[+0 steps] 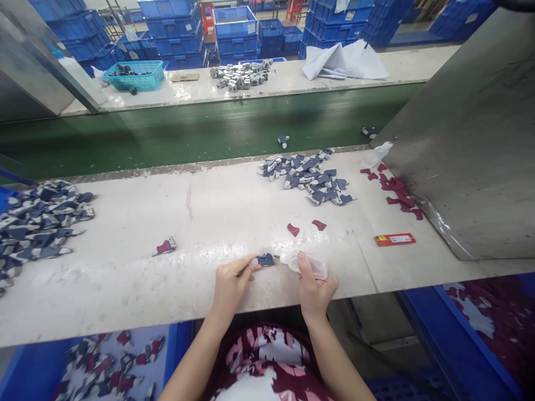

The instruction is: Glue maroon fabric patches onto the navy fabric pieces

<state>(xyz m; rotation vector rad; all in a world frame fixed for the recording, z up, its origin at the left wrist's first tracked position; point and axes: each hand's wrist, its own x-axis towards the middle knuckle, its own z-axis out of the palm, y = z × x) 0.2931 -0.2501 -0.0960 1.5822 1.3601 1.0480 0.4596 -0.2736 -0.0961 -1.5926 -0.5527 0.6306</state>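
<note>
In the head view, the left hand point(235, 278) had its thumb and fingers pinched on a dark blue piece point(266, 259), just above the near middle of the table point(234, 211). The right hand point(315, 284) was wrapped around a clear bottle point(307, 266), its tip at the piece's right edge; whether they touched could not be told. No maroon showed on the held piece. One maroon-faced piece point(165, 246) lay to the left, seemingly done, with more in the near-left blue bin point(178, 341). Apparently left to do: the blue-grey heap point(311, 177) beyond the hands, with loose maroon patches point(293, 229) nearby.
</note>
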